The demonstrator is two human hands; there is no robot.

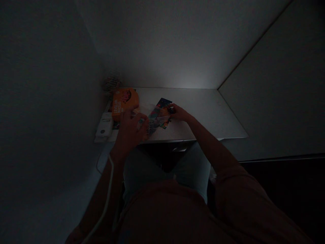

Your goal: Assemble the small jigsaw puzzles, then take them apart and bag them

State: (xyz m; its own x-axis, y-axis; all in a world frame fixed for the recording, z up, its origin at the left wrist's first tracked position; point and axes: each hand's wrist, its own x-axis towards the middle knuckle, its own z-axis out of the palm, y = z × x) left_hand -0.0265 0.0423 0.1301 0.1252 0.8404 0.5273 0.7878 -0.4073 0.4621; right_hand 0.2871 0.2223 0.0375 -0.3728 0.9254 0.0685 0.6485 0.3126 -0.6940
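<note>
clear plastic bag (156, 115) held closed-fingered in the right hand's grip (179, 113), and the left hand's grip (130, 130) closed on its other end.

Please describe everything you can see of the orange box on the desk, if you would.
The orange box looks like printed card, with a round dark picture near its top and pale lettering down its left side. It lies at the left end of the desk, slightly askew, just above the left hand; whether they touch is hard to tell in this dim light.
</note>
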